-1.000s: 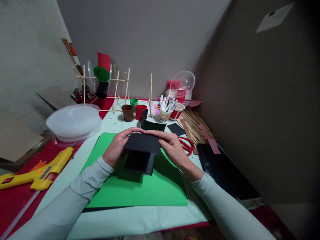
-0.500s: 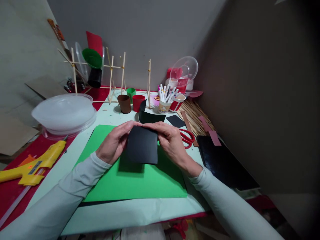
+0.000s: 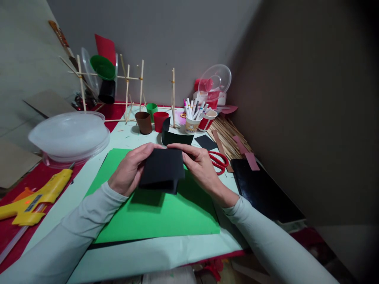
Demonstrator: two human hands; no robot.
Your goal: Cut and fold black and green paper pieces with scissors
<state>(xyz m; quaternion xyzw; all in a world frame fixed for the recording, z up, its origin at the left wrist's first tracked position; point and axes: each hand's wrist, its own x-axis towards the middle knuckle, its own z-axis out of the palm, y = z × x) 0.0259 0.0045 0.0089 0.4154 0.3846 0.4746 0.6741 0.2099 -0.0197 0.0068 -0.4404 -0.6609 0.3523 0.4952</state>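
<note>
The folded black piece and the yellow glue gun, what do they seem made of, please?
Folded black piece: matte card or thin foam, perhaps; its face shows little shine.
Yellow glue gun: likely smooth plastic, judging by its evenly coloured body.

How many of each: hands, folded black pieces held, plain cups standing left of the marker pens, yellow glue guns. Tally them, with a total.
Hands: 2, left hand and right hand
Held: 1, folded black piece
Plain cups: 3, brown cup, green cup and red cup
Glue guns: 1, yellow glue gun
Total: 7
</note>
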